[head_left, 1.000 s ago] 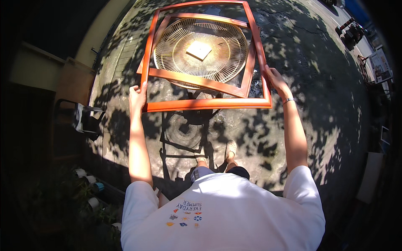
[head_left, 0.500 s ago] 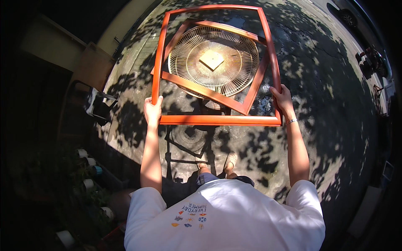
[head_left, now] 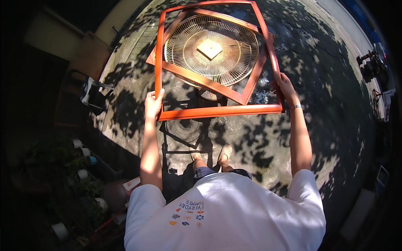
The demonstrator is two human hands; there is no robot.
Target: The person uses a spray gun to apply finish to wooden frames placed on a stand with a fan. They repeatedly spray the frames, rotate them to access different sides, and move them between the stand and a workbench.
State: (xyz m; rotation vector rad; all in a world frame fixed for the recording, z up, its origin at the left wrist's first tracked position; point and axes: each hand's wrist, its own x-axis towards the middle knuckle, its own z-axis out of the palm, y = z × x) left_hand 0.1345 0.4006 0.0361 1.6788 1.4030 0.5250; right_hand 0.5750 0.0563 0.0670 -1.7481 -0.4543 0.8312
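Note:
My left hand (head_left: 153, 103) grips the left bar of a large reddish-orange rectangular frame (head_left: 222, 111) near its lower corner, thumb on top. On the opposite bar, close to the lower right corner, my right hand (head_left: 287, 88) is wrapped round the edge. I hold this frame out in front of me, and its middle is open. Seen through it, a second, browner wooden frame (head_left: 201, 82) lies turned at an angle on a round wire grille (head_left: 238, 52). A pale square piece (head_left: 210, 49) sits at the grille's centre. What supports the grille is mostly hidden in shade.
A dark-seated chair (head_left: 97, 98) stands to the left beside a brown board (head_left: 93, 54). Several white pots (head_left: 83, 175) with plants line the lower left. At the far right is a dark wheeled vehicle (head_left: 368, 69). My feet in beige clogs (head_left: 225, 154) stand on sun-dappled pavement.
The held frame has tilted slightly, its right end now higher than its left. Both hands keep their grip. The whole scene sits a little higher in the picture.

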